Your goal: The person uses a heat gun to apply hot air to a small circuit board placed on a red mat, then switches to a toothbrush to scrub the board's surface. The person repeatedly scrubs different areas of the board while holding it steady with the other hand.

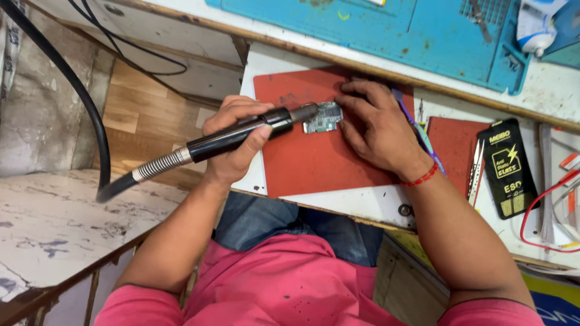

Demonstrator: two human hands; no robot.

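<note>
Fingers of my right hand (377, 130) press flat on the small circuit board (322, 117) on the red mat (314, 160) (steadying it), while my left hand (235, 142) grips the rotary handpiece (241, 134) pen-like, tip at its edge.

A white, scuffed surface (374, 202) carries a blue mat (386, 30) along its far edge. To the left lies a wooden floor (130, 108), beside a worn, paint-flecked white slab (54, 223). Light is even.
</note>
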